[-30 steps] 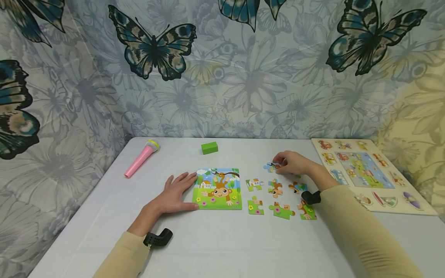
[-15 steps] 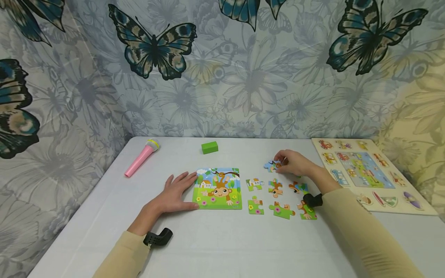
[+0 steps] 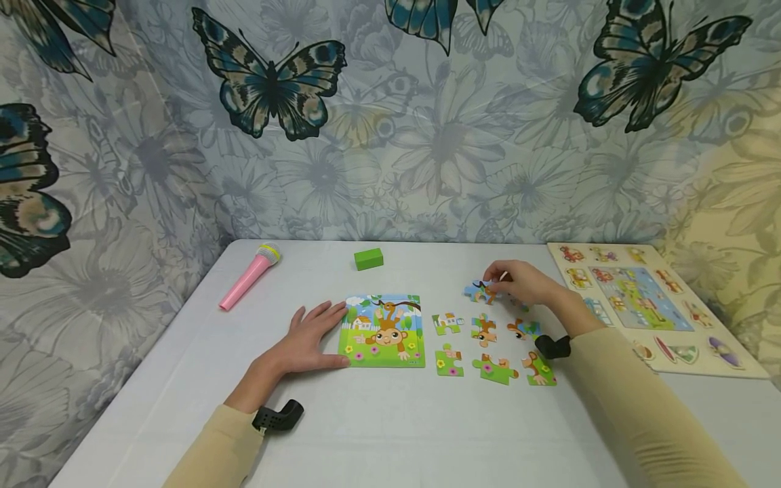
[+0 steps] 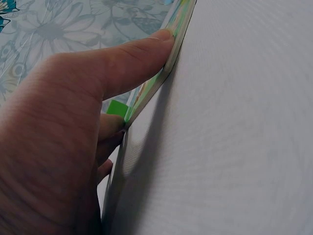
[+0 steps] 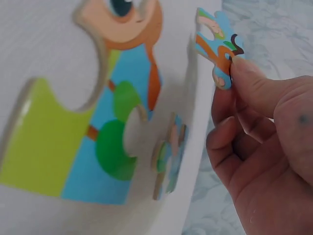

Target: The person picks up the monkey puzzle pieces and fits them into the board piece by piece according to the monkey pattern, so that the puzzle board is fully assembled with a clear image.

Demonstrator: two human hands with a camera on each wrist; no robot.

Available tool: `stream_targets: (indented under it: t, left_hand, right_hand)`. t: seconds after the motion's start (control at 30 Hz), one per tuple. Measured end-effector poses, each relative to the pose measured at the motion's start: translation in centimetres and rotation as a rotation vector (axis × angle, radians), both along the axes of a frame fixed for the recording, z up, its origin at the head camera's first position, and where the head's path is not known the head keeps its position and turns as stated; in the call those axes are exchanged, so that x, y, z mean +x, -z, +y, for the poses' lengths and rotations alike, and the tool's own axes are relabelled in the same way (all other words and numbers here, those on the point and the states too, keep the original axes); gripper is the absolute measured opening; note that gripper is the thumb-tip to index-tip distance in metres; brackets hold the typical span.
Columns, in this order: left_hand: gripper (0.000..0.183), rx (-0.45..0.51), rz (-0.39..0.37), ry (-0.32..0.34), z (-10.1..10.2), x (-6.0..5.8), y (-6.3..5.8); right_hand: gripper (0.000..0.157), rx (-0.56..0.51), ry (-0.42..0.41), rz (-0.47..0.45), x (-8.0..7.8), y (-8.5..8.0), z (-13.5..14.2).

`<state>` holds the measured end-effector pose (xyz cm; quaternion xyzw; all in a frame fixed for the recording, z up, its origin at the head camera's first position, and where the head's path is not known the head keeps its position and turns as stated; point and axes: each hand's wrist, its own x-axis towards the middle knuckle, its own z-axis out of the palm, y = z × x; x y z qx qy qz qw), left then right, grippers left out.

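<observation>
One blue-and-brown jigsaw piece (image 3: 478,293) is pinched in your right hand (image 3: 526,283); your left hand (image 3: 310,341), fingers spread, touches a square green-and-blue monkey board (image 3: 388,337).

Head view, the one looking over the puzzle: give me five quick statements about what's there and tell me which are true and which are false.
1. The right hand pinches a puzzle piece. True.
2. Both hands hold puzzle pieces. False: the left hand touches the monkey board.
3. The green block lies farther from the person than the monkey board. True.
4. Nothing lies to the right of the monkey board. False: loose puzzle pieces lie there.
5. The pink microphone lies to the left of the green block. True.
</observation>
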<state>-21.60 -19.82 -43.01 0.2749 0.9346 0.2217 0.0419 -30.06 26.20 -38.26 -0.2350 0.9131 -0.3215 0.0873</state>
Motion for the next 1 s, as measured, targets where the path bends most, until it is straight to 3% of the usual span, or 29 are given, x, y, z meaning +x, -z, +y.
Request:
stream_targets:
  t: [0.3,1.0]
  left_hand:
    - [0.098,-0.008,-0.004,0.003,-0.1,-0.2,-0.1]
    - [0.097,-0.008,-0.002,-0.001,0.1,0.2,-0.2]
  right_hand:
    - [0.01,-0.08,-0.069,0.034,-0.2,-0.4,-1.6]
    - [0.009,-0.109,-0.235,-0.047,-0.6,-0.9,-11.2]
